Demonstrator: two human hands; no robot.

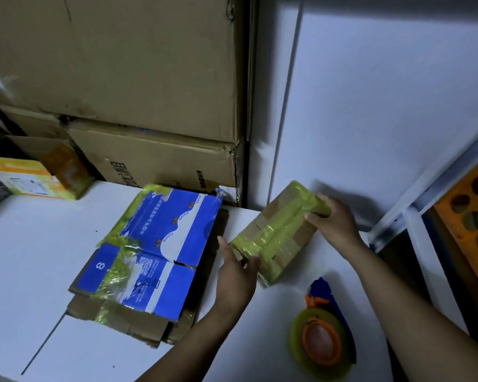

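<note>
Parcel: a small cardboard parcel (278, 232), banded with yellow-green tape, is sitting slantwise over the white table (39, 257) between both hands; whether it is touching the tabletop cannot be told.
Left hand: the left hand (236, 274) is grasping the parcel's near end, its thumb lying across the taped corner and its fingers running up the left side.
Right hand: the right hand (335, 220) is clasping the far end, its fingers curling over the taped edge.
Tape: a tape roll (322, 343) on an orange-and-blue dispenser is lying on the table near the person, just under the right forearm.
Flat box: a flattened blue box (155, 252), streaked with the same tape, is lying just left of the left hand.
Behind: brown cartons (122, 64) are standing stacked against the table's far edge.
Far left: a yellow box (33, 179) is sitting on the table, well apart from the parcel.
</note>
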